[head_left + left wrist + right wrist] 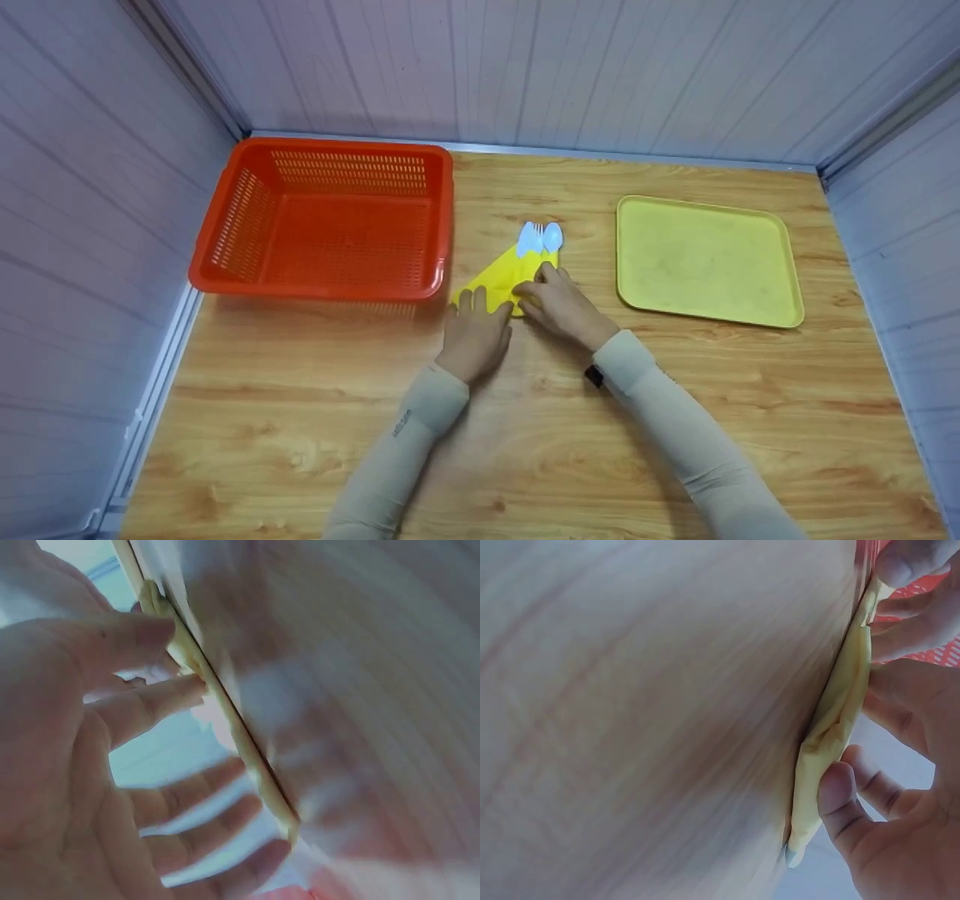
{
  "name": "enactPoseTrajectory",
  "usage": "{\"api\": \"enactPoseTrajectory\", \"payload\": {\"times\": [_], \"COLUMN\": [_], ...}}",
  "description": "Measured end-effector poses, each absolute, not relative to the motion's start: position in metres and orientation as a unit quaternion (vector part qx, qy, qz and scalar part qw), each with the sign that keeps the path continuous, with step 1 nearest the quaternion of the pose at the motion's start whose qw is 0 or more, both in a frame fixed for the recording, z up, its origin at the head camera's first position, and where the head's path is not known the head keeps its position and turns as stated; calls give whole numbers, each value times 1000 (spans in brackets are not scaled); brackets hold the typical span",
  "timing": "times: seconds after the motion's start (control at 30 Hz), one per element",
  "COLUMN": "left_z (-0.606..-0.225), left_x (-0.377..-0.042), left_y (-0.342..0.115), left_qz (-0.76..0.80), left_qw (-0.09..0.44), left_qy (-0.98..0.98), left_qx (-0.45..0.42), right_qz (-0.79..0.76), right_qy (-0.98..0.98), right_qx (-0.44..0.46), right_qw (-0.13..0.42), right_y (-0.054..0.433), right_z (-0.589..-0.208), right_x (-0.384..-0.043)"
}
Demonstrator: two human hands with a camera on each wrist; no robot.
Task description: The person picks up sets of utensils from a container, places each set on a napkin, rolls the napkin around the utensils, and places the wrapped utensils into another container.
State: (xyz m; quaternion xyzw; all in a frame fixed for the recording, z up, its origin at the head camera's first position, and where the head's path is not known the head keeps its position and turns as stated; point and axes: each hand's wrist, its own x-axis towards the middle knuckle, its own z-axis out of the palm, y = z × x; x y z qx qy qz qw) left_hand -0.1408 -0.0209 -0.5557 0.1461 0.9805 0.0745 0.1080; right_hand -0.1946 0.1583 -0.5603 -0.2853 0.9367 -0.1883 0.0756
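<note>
On the table lies a yellow napkin [495,277], partly folded over several pale utensils. A spoon [553,236] and a fork [538,236] stick out of its far end, beside another pale piece with a broad rounded head [526,238]. My left hand [474,334] rests on the napkin's near left part, fingers spread and nearly straight, as the left wrist view also shows. From the right, my right hand [559,304] pinches the folded napkin [829,724] with bent thumb and fingers. The utensils' handles are hidden inside the cloth.
A red-orange plastic basket [319,291] with slotted walls stands at the back left, close to the napkin. To the right lies a shallow yellow tray [705,259]. Pale panel walls [525,75] enclose the wooden table [540,450] at the back and sides.
</note>
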Motion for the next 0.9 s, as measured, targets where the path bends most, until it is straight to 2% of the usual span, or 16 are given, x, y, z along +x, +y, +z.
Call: {"api": "enactPoseTrajectory", "payload": {"times": [0.37, 0.73, 0.9], "left_z": [-552, -560, -560], "left_x": [-151, -161, -163], "left_y": [-35, -35, -37], "left_qz": [180, 269, 225], "left_qw": [159, 92, 66], "left_qy": [970, 958, 972], "left_qx": [40, -27, -5], "right_qz": [-194, -207, -214], "right_qy": [934, 929, 928], "right_qx": [-293, -298, -298], "right_qw": [72, 69, 68], "right_y": [160, 160, 160], "right_z": [-561, -561, -562], "right_x": [-195, -195, -196]}}
